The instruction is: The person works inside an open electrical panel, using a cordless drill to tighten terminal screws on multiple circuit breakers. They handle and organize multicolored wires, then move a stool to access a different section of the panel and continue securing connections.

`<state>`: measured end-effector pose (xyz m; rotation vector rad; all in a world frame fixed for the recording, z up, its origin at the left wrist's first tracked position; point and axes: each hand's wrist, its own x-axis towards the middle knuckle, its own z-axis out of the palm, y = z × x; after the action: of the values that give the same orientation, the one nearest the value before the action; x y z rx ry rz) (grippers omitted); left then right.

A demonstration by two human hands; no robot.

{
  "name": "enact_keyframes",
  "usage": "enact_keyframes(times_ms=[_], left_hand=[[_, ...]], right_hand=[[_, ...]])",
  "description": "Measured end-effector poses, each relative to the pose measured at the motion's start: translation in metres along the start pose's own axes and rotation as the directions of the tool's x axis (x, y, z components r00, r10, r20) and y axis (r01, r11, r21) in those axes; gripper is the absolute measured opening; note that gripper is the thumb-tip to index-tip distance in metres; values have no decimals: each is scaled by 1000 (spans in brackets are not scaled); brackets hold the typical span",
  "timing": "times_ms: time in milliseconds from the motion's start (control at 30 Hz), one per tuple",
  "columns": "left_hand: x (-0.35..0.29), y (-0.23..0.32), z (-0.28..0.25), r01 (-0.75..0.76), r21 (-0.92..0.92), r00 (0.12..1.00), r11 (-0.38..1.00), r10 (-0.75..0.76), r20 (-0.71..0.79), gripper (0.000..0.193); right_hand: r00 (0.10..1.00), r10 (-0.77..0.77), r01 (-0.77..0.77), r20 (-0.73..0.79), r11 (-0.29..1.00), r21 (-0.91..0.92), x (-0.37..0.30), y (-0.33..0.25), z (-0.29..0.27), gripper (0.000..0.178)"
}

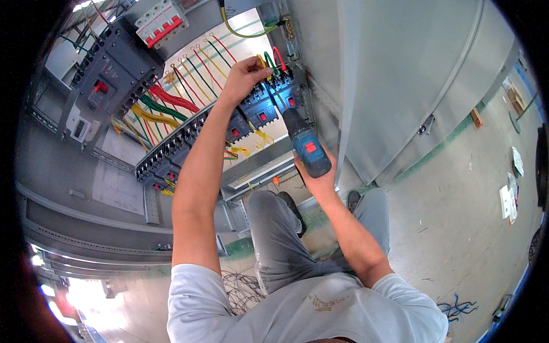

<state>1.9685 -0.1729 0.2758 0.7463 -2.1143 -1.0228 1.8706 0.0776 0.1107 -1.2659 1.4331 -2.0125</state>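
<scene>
At the upper left of the frame, the open cabinet [54, 171] holds a big breaker [117, 71]; thick red wires [174, 98] leave its lower side along with green and yellow ones. Thin ring-ended wires [197, 64] fan out toward a row of small breakers [234, 132], apparently spread so each stays separate. At upper centre, the left hand [246, 77] is pinched at a yellow wire [261, 59] by the last breaker [280, 91], probably to steady it; the exact grip is hidden. Just right, the drill [309, 143] slants up to that breaker, its tip at the terminals, seemingly angled to meet a screw. The right hand [321, 178] is wrapped around its handle from below. Further right stands a grey door [400, 86], then scraps [509, 197] on the floor [457, 177].
</scene>
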Motion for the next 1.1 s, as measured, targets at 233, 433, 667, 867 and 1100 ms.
enact_keyframes(times_ms=[233,433,667,867,1100], left_hand=[[3,-3,-6,-27,43,998,999,25,56,18],[5,-9,-10,0,-19,998,1000,1,61,18],[4,-7,-9,29,2,998,1000,-29,49,20],[3,-7,-8,55,-19,998,998,-54,14,18],[2,-1,-5,24,11,1000,1000,-24,9,20]], right_hand=[[1000,-12,11,10,1000,5,2,7,3,48],[999,-25,26,25,999,-23,8,0,0,51],[999,-30,31,38,999,-17,9,5,1,50],[984,-176,173,-25,980,-96,20,-25,3,37],[993,-116,117,12,991,-71,24,-14,-3,40]])
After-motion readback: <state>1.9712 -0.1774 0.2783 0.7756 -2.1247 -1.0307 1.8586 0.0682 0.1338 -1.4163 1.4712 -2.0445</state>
